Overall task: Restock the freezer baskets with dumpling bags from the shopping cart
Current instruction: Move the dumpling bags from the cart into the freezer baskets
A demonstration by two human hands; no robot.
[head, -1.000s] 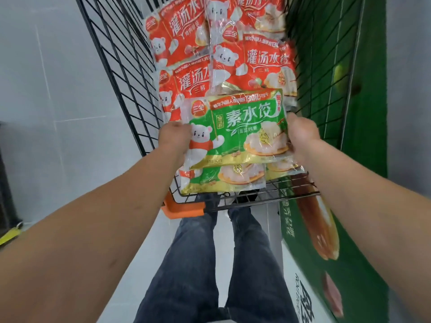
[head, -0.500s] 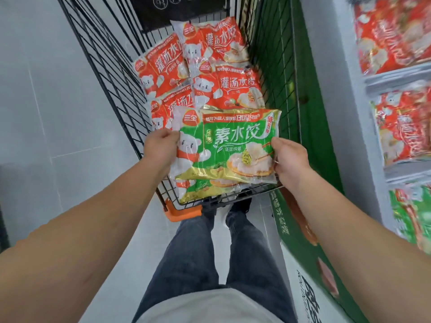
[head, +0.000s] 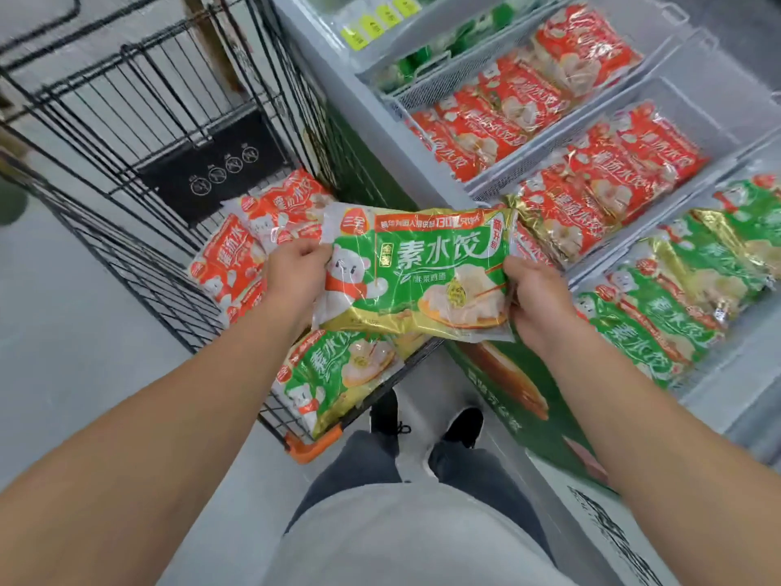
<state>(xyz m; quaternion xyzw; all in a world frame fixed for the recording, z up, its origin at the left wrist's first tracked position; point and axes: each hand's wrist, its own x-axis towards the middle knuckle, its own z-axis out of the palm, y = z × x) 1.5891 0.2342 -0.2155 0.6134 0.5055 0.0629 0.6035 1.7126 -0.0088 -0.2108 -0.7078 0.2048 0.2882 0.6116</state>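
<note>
Two hands on it: our left hand (head: 296, 272) and right hand (head: 534, 296) pinch the green dumpling bag (head: 416, 277) by its short ends, fingers curled, between cart (head: 139, 133) and freezer basket (head: 625, 264). Looks floppy, slick, lumpy; ends grip best.

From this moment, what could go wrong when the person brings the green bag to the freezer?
1. The left hand and right hand hold the green dumpling bag only by its end edges, so it might slip.
2. Red bags fill baskets close beside the green bags; it might land in the wrong basket.
3. The green-bag basket looks quite full, so the bag might slide off.
</note>
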